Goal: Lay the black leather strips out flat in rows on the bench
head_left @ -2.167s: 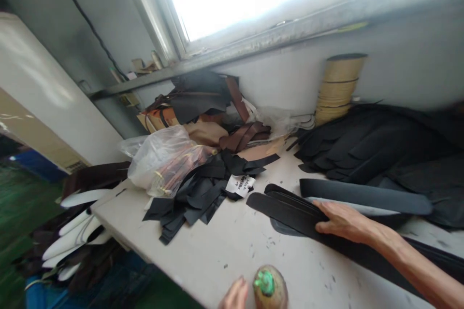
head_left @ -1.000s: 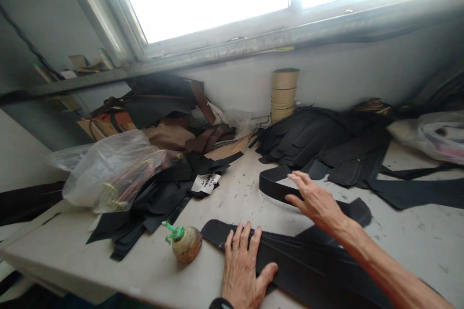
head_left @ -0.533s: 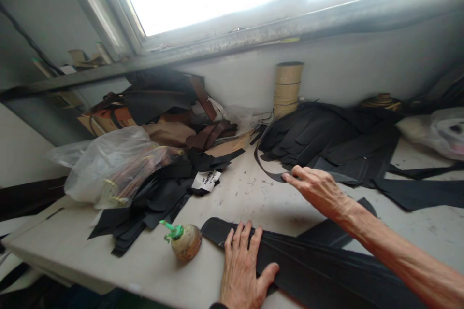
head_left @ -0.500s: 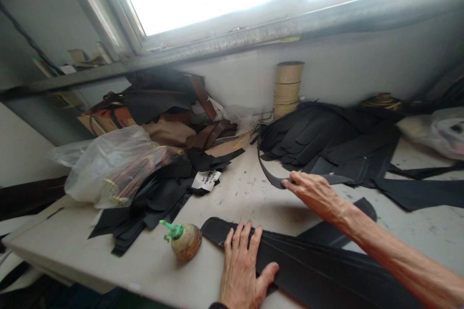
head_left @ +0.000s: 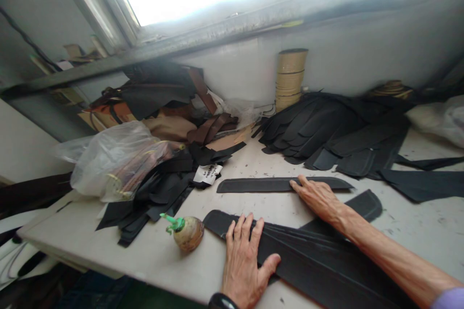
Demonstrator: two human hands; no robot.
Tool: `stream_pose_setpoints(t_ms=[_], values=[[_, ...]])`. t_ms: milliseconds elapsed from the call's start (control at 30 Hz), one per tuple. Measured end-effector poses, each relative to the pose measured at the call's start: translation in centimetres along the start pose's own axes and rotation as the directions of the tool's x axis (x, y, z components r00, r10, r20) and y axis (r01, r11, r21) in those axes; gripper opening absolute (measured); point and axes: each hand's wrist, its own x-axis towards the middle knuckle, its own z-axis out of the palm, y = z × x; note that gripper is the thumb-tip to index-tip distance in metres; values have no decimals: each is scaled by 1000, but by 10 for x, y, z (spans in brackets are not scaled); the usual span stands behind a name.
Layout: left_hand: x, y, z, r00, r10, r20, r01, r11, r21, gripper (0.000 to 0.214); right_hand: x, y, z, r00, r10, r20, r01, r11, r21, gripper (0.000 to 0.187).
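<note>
Black leather is all my feed shows under the left hand (head_left: 244,263). It lies flat with the fingers spread and the thumb out toward three o'clock, pressing on a stack of long strips (head_left: 319,263) without pinching anything. A dark band (head_left: 222,301) circles that wrist.

The right hand (head_left: 319,198) is open and flat too, its fingertips (head_left: 300,183) resting on a single black strip (head_left: 261,185). That strip lies flat on the pale table (head_left: 65,231) at twelve o'clock from the left hand, near the stack. A wider strip end (head_left: 366,205) sits just below the right wrist, and a lilac sleeve (head_left: 449,298) shows at the bottom corner.

At nine o'clock from the left hand, just beside the stack, I see a round tan object with a green tip (head_left: 186,234). Farther out at eleven o'clock are a white paper tag (head_left: 208,174), a heap of black offcuts (head_left: 152,198) and a clear plastic bag (head_left: 116,164). At one o'clock, a pile of black leather pieces (head_left: 333,128) lies below a spool of tan tape (head_left: 290,75) by the wall.
</note>
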Motion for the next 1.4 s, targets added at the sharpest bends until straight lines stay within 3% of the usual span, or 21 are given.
stream_pose_setpoints(t_ms=[100, 167, 300, 400, 500, 567, 667, 833, 1033, 1167, 1300, 1400], values=[[-1, 1, 0, 1000, 2, 1, -2, 1000, 15, 55, -12, -13, -8, 1000, 25, 15, -27, 995, 98, 40], [-1, 1, 2, 1000, 15, -6, -14, 999, 44, 57, -30, -27, -14, 997, -49, 57, 37, 980, 195, 36], [-3, 0, 5, 999, 36, -27, -33, 995, 97, 61, -65, -52, -18, 974, -167, 153, 107, 934, 340, 48], [-11, 3, 4, 985, 91, -145, -73, 990, 124, 58, -73, -56, -17, 974, -151, 171, 75, 920, 386, 47], [-26, 9, 2, 933, 187, -306, -174, 982, 68, 36, -69, -49, -16, 972, -154, 180, 61, 898, 437, 33], [-35, 14, 3, 918, 190, -348, -201, 980, 4, 20, -65, -43, -16, 974, -130, 187, 30, 887, 461, 21], [-40, 18, 6, 937, 172, -304, -191, 981, -33, 15, -59, -37, -16, 975, -104, 196, -5, 873, 488, 12], [-35, 18, 6, 964, 161, -211, -172, 984, -34, 33, -38, -22, -16, 973, -113, 202, -5, 862, 506, 20], [-36, 17, 6, 973, 142, -181, -153, 987, -44, 33, -4, 9, -17, 990, -34, 134, -24, 913, 406, 22], [-36, 16, 7, 971, 151, -185, -160, 987, -34, 32, -18, -8, -16, 992, -50, 118, 5, 935, 356, 25], [-35, 15, 6, 976, 159, -151, -164, 986, -19, 30, -43, -33, -13, 975, -113, 191, 32, 923, 383, 24], [-33, 15, 4, 984, 156, -86, -159, 987, -32, 29, -42, -35, -10, 968, -100, 228, -4, 908, 419, 18]])
